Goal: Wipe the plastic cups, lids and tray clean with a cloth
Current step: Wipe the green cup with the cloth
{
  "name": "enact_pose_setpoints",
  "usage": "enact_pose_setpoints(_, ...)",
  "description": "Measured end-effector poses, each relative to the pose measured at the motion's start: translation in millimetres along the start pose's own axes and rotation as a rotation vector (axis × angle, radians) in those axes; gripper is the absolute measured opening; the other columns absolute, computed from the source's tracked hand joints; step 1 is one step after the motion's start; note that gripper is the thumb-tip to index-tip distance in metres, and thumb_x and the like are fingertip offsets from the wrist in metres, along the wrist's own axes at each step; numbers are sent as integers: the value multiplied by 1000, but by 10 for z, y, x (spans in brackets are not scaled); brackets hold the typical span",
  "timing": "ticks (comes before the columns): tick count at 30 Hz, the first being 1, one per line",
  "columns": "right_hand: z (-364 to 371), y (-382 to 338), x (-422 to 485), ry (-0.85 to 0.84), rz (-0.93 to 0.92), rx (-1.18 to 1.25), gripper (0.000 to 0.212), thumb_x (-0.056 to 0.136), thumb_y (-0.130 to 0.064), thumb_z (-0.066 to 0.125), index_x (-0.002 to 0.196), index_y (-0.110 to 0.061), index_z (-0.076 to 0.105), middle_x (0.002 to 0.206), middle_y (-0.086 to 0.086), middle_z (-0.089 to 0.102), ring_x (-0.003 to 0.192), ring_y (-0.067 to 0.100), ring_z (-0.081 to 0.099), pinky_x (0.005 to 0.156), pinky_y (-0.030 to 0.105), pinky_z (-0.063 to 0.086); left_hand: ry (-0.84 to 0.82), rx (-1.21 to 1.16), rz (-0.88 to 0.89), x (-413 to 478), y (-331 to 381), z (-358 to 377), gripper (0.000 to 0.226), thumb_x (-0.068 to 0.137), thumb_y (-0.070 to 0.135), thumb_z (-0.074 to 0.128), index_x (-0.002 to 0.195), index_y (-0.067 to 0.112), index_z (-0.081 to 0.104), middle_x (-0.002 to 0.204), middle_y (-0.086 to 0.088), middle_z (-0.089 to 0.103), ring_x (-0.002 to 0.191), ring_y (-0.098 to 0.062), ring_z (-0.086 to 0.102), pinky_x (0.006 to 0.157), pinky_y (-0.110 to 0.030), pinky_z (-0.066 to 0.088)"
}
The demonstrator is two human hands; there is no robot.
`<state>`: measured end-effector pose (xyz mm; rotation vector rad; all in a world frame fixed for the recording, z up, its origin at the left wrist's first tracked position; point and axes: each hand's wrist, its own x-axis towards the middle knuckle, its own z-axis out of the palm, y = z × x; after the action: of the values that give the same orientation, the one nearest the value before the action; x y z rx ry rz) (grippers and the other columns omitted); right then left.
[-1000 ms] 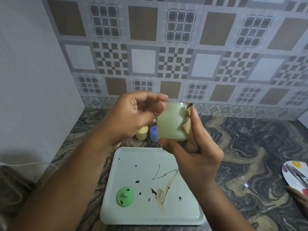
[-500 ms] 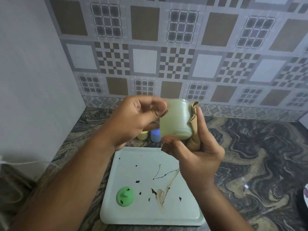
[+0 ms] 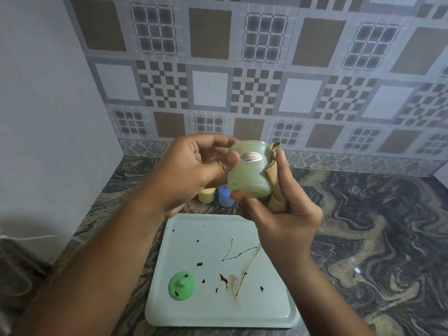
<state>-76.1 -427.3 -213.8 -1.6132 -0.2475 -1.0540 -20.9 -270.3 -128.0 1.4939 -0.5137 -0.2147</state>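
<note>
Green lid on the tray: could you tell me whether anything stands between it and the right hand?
Nothing visible does. The green lid lies in the open on the tray, only dark spots around it. The right hand, above, holds the cloth against the pale green cup.

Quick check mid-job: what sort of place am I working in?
Likely a home kitchen corner: marbled stone counter, patterned tile wall behind it, and a stained tray lying on it.

A pale green cup (image 3: 249, 173) with an oval sticker is held tilted above the far edge of the tray (image 3: 278, 309), with a beige cloth (image 3: 274, 180) against its right side. The tray lies flat, soiled with dark spots and a brown smear. A spotted green lid (image 3: 182, 285) sits near its front left corner. A yellow cup (image 3: 206, 195) and a blue cup (image 3: 225, 197) stand just behind its far edge.
</note>
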Motion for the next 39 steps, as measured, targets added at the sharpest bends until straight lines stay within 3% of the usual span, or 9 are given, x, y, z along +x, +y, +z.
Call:
enact_pose_setpoints(4, 1, -75, 52, -89, -205, -137, 71, 81, -19, 87, 136, 9, 51, 140, 25, 56, 135, 37, 56, 109, 35, 51, 48, 29, 15, 21, 23, -9, 28, 71, 21, 73, 98, 13, 71, 84, -1, 73, 82, -15, 72, 69, -31, 59)
enact_pose_setpoints(11, 22, -180, 61, -6, -41, 59, 34, 106, -27, 54, 137, -13, 56, 142, 10, 60, 133, 33, 59, 103, 60, 52, 51, -105, -52, 35, 54, -23, 27, 73, 21, 71, 98, 11, 72, 90, -3, 74, 86, -16, 73, 66, -32, 60)
enact_pose_setpoints(17, 35, -153, 3, 18, -16, 88, 35, 105, -24, 57, 137, -12, 56, 140, 24, 59, 128, 42, 61, 100, 66, 51, -13, 18, -80, -1, 14, -99, 40, 84, 44, 73, 116, 21, 71, 112, -10, 74, 101, -61, 60, 81, -86, 36)
enact_pose_setpoints(21, 7, -99, -23, -107, -94, -22, 36, 101, -7, 58, 135, 5, 53, 143, 29, 53, 136, 28, 57, 110, 36, 50, 49, 13, -63, 15, 47, -77, 34, 76, 27, 72, 105, 10, 73, 99, -9, 77, 92, -27, 74, 76, -48, 60)
enact_pose_setpoints(23, 1, -78, -32, -147, -133, -82, 37, 98, -2, 59, 133, 9, 53, 143, 32, 51, 137, 20, 56, 108, 28, 49, 55, 70, -37, 15, 74, -68, 37, 71, 34, 77, 101, 13, 75, 98, -6, 77, 91, -25, 75, 80, -60, 56)
enact_pose_setpoints(26, -8, -62, -35, -129, -86, -14, 37, 102, -10, 57, 134, 7, 53, 145, 31, 51, 138, 19, 55, 109, 30, 48, -15, 115, -46, -1, 77, -111, 42, 78, 43, 75, 114, 21, 73, 112, -4, 75, 98, -29, 73, 83, -81, 41)
enact_pose_setpoints(31, -13, -70, -26, -144, -159, -111, 35, 99, -4, 62, 131, 6, 56, 143, 32, 51, 133, 24, 60, 104, 33, 54, 65, 56, -37, 34, -14, -86, 26, 74, 19, 71, 99, 10, 73, 90, -1, 77, 86, -17, 74, 67, -31, 60)
enact_pose_setpoints(36, -2, -65, -60, -133, -283, -221, 35, 92, 6, 69, 126, 0, 63, 142, 25, 55, 122, 27, 68, 94, 30, 60, 89, 79, -52, 56, -56, -50, 16, 73, 19, 73, 88, 14, 74, 83, -2, 76, 81, -19, 74, 66, -28, 59)
enact_pose_setpoints(39, -11, -74, -48, -27, -104, -48, 32, 94, 7, 61, 126, 0, 63, 135, 13, 64, 116, 33, 71, 90, 30, 60, 61, 73, -61, 46, -51, -67, 20, 70, 22, 72, 88, 14, 74, 81, 1, 75, 78, -11, 72, 67, -25, 58)
